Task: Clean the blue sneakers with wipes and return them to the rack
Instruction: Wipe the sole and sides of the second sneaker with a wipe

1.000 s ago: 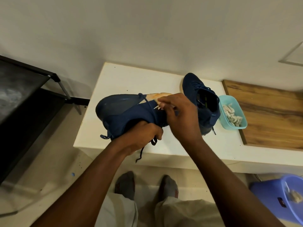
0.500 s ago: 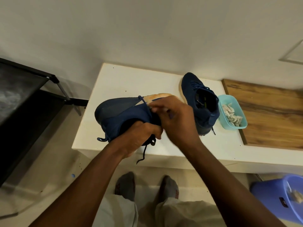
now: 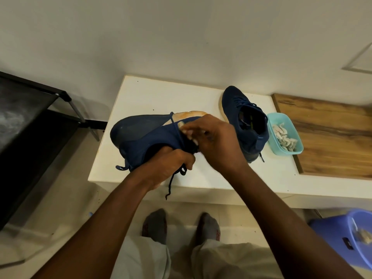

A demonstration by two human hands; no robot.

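Note:
A blue sneaker (image 3: 141, 135) is held on its side above the white table (image 3: 145, 93), its pale sole turned away from me. My left hand (image 3: 171, 164) is tucked into the shoe's opening and grips it. My right hand (image 3: 213, 141) presses a small white wipe (image 3: 182, 125) against the shoe's upper near the laces. A dark lace hangs below the table's front edge. The second blue sneaker (image 3: 245, 119) stands upright on the table just right of my hands.
A teal tub (image 3: 298, 146) of used wipes sits beside the second sneaker, next to a wooden board (image 3: 332, 137). A black shoe rack (image 3: 30, 125) stands at the left. A purple bin (image 3: 346, 236) is on the floor at lower right.
My right hand has slid the wipe leftward along the shoe's upper. The held sneaker has shifted slightly left. The other sneaker has not moved.

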